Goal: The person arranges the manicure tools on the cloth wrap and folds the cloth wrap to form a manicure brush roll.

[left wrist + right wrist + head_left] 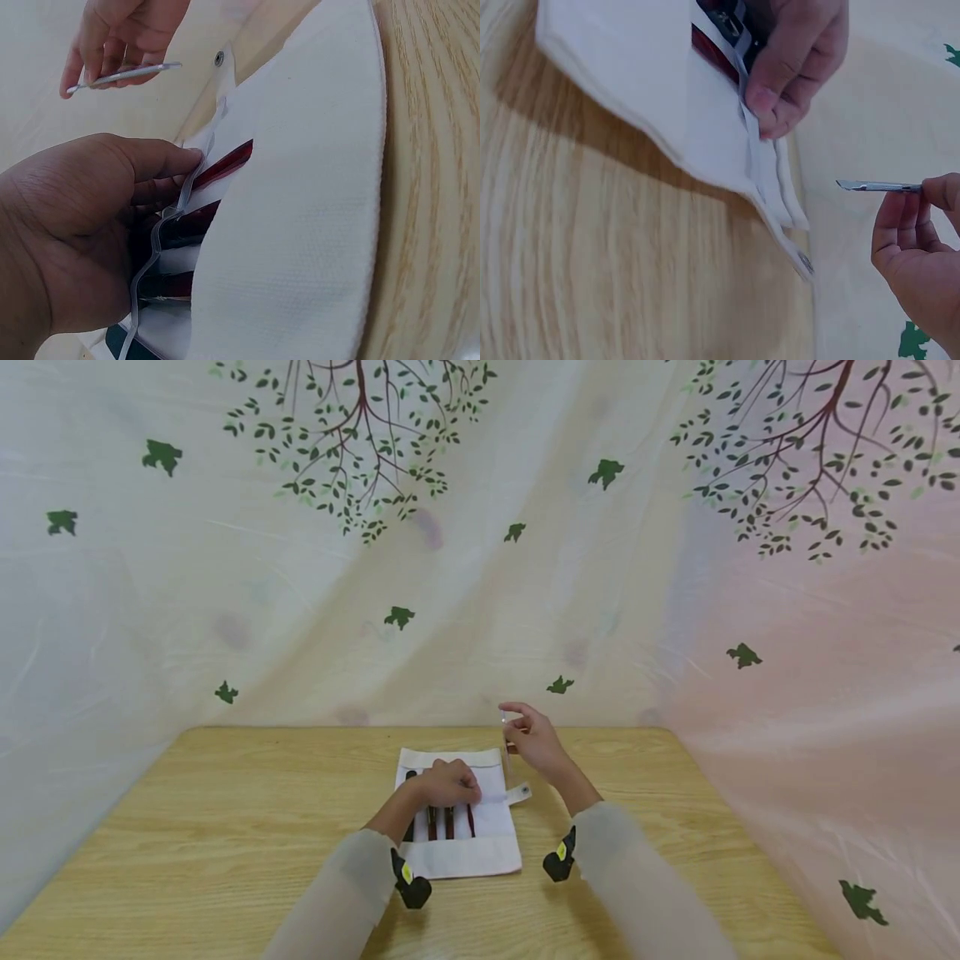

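A white fabric brush roll (472, 860) lies unrolled on the table. Its pocket holds brushes with dark red handles (191, 222), a slim red handle (472, 821) and a dark item at the left. My left hand (447, 783) lies over the roll and pinches the edge of a clear plastic flap (156, 238), covering the upper parts of the brushes. Beyond the roll's upper right, my right hand (536, 743) holds up a slim silver tool with a slanted tip (877, 186) between thumb and fingers, apart from the roll.
A short strap with a metal snap (519, 793) sticks out from the roll's right side. Underneath is a wooden table (262, 827). Behind its far edge hangs a pale curtain (480, 668) printed with branches and green leaf-like shapes.
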Available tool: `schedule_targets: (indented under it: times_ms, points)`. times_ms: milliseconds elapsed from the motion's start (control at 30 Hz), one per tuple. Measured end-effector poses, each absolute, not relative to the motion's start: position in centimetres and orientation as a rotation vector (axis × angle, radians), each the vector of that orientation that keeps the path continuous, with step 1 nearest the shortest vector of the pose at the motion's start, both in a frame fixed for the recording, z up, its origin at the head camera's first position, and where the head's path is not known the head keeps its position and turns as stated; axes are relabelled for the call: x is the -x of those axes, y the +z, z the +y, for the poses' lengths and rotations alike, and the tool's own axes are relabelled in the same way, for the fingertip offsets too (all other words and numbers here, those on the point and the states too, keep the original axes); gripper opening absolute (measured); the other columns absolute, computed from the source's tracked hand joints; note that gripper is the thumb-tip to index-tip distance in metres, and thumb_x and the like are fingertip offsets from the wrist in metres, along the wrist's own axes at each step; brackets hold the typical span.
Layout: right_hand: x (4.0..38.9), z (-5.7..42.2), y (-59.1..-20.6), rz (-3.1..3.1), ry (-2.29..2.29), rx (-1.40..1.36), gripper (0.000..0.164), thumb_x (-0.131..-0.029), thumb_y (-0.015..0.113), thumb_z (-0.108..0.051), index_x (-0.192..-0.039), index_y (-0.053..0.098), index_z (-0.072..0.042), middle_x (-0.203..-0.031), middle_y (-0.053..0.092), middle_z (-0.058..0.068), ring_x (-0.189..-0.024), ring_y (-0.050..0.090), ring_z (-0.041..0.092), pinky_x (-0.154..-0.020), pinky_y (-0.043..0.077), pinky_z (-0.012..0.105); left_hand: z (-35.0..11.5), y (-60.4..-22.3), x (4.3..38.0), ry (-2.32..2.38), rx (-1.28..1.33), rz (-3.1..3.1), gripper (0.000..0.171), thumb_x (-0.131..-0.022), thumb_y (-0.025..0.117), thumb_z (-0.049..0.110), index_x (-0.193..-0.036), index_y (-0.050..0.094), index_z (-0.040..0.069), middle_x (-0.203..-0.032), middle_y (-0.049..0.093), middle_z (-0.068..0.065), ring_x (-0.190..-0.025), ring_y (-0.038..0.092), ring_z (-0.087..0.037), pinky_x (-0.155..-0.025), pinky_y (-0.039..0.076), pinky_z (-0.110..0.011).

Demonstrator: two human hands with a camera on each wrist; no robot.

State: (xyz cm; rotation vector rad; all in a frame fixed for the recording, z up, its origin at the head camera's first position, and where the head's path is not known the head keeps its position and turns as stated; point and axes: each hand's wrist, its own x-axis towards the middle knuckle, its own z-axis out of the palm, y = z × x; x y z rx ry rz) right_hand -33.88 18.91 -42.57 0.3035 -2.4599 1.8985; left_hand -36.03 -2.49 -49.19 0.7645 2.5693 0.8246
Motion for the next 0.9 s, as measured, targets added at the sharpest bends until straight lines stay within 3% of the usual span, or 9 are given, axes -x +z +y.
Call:
schedule_targets:
  times_ms: [233, 300, 433, 667, 900]
  points:
    - [34.4, 17.2, -43.8, -2.409, 1.948, -0.222, 0.041, -0.105, 0.055, -0.005, -0.145, 0.054, -0.010, -0.116, 0.057, 0.026, -0.092, 0.062, 0.026, -0.078, 0.058, 0.037, -2.5, -49.1, 36.1, 0.805, -0.751, 2.572, 0.012, -0.096, 0.067, 0.029, -0.090, 0.077, 0.030, -0.088, 0.068, 0.014, -0.100, 0.048, -0.025, -0.087, 0.040, -0.049]
    - [34.5, 16.9, -44.3, -2.410, 1.968, -0.209, 0.040, -0.105, 0.054, -0.006, -0.145, 0.054, -0.011, -0.118, 0.057, 0.027, -0.095, 0.062, 0.029, -0.079, 0.058, 0.036, -2.4, -49.0, 36.0, 0.795, -0.751, 2.574, 0.012, -0.096, 0.066, 0.030, -0.090, 0.077, 0.030, -0.088, 0.067, 0.014, -0.100, 0.048, -0.026, -0.087, 0.039, -0.049]
    - [34.5, 16.4, -44.9, -2.398, 1.985, -0.181, 0.040, -0.105, 0.055, -0.006, -0.144, 0.055, -0.013, -0.113, 0.059, 0.024, -0.099, 0.064, 0.037, -0.077, 0.058, 0.036, -2.4, -48.9, 36.0, 0.778, -0.766, 2.585, 0.013, -0.096, 0.066, 0.033, -0.088, 0.076, 0.031, -0.086, 0.067, 0.013, -0.098, 0.048, -0.026, -0.085, 0.039, -0.047]
    - [34.8, 15.5, -46.0, -2.333, 2.042, -0.092, 0.044, -0.101, 0.055, 0.001, -0.144, 0.055, -0.008, -0.101, 0.059, 0.010, -0.087, 0.064, 0.023, -0.072, 0.058, 0.031, -2.3, -48.9, 35.8, 0.789, -0.797, 2.595, 0.013, -0.096, 0.066, 0.030, -0.086, 0.076, 0.028, -0.085, 0.066, 0.013, -0.096, 0.049, -0.026, -0.086, 0.038, -0.049]
    - [34.9, 15.0, -46.4, -2.365, 2.031, -0.017, 0.042, -0.102, 0.055, -0.001, -0.143, 0.055, -0.006, -0.101, 0.060, 0.011, -0.088, 0.066, 0.023, -0.072, 0.057, 0.031, -2.3, -49.3, 36.4, 0.784, -0.789, 2.585, 0.013, -0.095, 0.067, 0.030, -0.088, 0.078, 0.029, -0.087, 0.067, 0.015, -0.100, 0.048, -0.026, -0.091, 0.038, -0.051]
